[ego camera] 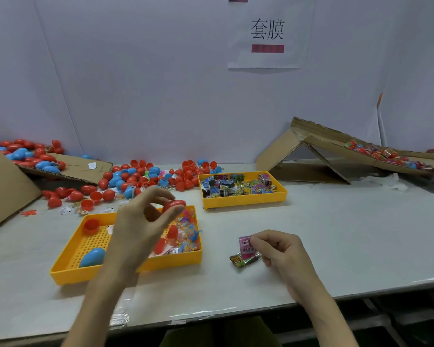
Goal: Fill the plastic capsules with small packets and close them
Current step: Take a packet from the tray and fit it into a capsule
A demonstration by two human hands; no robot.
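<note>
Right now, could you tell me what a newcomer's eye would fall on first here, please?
Probably the heap of red and blue capsules spread across the back left. Then the left hand, above the near yellow tray, pinching a red capsule shell, and to the tray's right the right hand pinching a pink packet.

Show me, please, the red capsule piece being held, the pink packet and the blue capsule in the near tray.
red capsule piece (175,205): head view, its rounded outer shell.
pink packet (245,244): head view, its printed face.
blue capsule (92,256): head view, its body's middle.
</note>
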